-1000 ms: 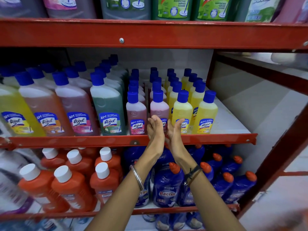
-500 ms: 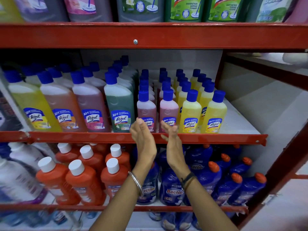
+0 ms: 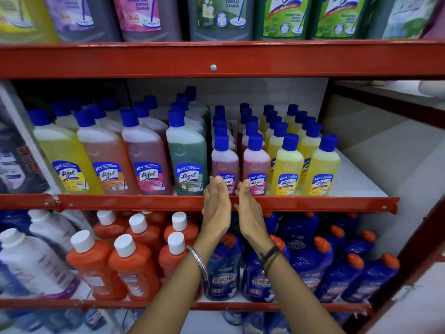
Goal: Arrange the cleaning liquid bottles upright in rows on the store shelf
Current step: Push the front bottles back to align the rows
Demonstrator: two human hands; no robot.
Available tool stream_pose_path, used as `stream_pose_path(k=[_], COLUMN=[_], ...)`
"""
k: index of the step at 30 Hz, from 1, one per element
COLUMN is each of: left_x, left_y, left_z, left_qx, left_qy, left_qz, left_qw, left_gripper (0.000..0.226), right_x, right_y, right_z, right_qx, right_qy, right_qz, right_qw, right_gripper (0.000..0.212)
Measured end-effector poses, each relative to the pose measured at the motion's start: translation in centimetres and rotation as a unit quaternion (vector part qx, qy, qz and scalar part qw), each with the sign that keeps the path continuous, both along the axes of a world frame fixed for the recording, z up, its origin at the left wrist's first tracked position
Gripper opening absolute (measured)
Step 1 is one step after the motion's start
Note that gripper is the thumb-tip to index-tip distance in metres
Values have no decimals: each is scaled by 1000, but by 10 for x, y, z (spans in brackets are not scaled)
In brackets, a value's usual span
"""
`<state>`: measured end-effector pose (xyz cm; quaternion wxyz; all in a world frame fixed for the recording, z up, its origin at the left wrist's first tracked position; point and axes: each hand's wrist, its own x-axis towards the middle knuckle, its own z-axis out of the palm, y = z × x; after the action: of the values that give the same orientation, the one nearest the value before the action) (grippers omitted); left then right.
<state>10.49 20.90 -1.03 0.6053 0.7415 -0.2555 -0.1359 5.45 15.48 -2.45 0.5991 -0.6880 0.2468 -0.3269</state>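
Note:
Small blue-capped Lizol bottles stand upright in rows on the middle red shelf [image 3: 313,204]: two pink rows fronted by a dark pink bottle [image 3: 224,162] and a lighter pink bottle [image 3: 256,163], then two yellow rows led by a yellow bottle [image 3: 289,165]. My left hand [image 3: 216,208] and right hand [image 3: 248,210] are raised palm to palm in front of the shelf lip, just below the two pink front bottles. Both hands are flat with fingers extended and hold nothing.
Larger Lizol bottles [image 3: 147,160] in yellow, orange, pink and green fill the shelf's left half. Bare white shelf [image 3: 356,179] lies right of the yellow rows. Below stand orange white-capped bottles [image 3: 130,268] and blue Bactin bottles [image 3: 310,263]. Big cleaner bottles [image 3: 221,18] line the top shelf.
Both hands have pulled back from the pink front bottle they pressed a second ago and now hover apart before the shelf lip. The view has shifted left.

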Motion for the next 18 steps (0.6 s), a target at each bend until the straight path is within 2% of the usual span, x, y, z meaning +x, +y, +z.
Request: stream_pose_path(k=[2,4,6,7,9,11,13,15,18], left_x=[1,8,22,33,51,65,77,82,81], left_y=[6,14,25,30,37,43,47,51,60], left_z=[0,-2,-1,-1,-3,-7,-8,-7,-1], left_qx=[-4,-26,-69,-80,-66,-37,8,48,57], left_qy=[-22,-51,-51,-48,-42,-37,-38,-47,-46], left_qz=[41,162,215,204,144,77,38,26,-10], left_qw=[999,985,973,974,986,996,999,997,997], left_gripper=[92,94,88,78,61,68,75,74,92], right_x=[2,6,14,20,33,46,56,59,63], right_y=[6,17,26,31,37,45,56,61,63], right_z=[0,1,-1,0,0,1,3,7,10], right_qx=[-25,-82,-110,-108,-82,-72,-72,-62,-55], right_qy=[-49,-131,-166,-158,-110,-50,-22,-18,-11], right_qz=[-55,-108,-92,-62,-3,17,4,-18,-36], right_qw=[997,982,976,980,990,996,997,998,998], right_gripper=[113,89,70,71,86,87,72,77,74])
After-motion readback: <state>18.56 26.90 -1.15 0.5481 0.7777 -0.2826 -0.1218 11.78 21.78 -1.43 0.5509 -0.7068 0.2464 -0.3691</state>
